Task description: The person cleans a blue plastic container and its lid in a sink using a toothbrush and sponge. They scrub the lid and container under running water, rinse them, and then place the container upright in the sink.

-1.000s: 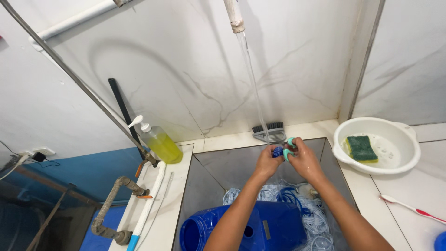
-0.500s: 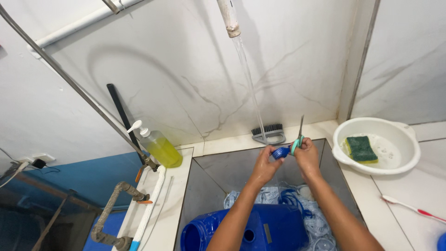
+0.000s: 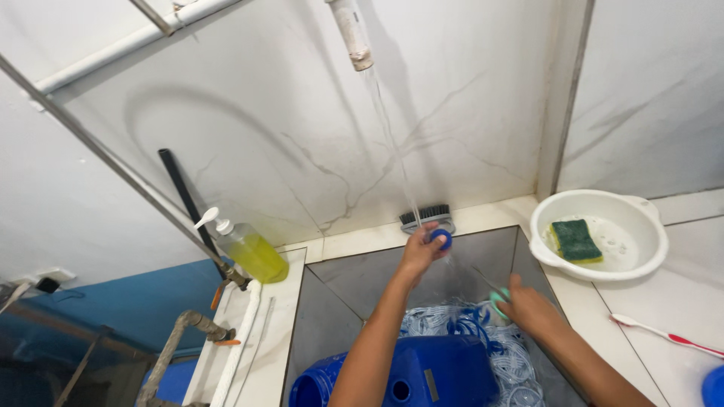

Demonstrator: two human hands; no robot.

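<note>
The left hand (image 3: 419,252) pinches a small blue cap (image 3: 441,239) and holds it up in the thin stream of water (image 3: 392,143) falling from the white pipe (image 3: 351,34), so the flow runs over it above the grey sink (image 3: 362,275). The right hand (image 3: 528,305) sits lower, closed around a small teal brush (image 3: 499,301), clear of the stream. A blue plastic jug (image 3: 407,377) lies on its side in the sink on coiled clear tubing (image 3: 467,332), while a white basin (image 3: 599,260) holding a green sponge (image 3: 575,241) waits on the counter just beside it.

- Your right hand (image 3: 528,307) hides most of the small teal tool (image 3: 498,301) it grips.
- The bottom edge cuts off the blue plastic jug (image 3: 422,377).
- The corner crops the round blue lid (image 3: 713,388).
</note>
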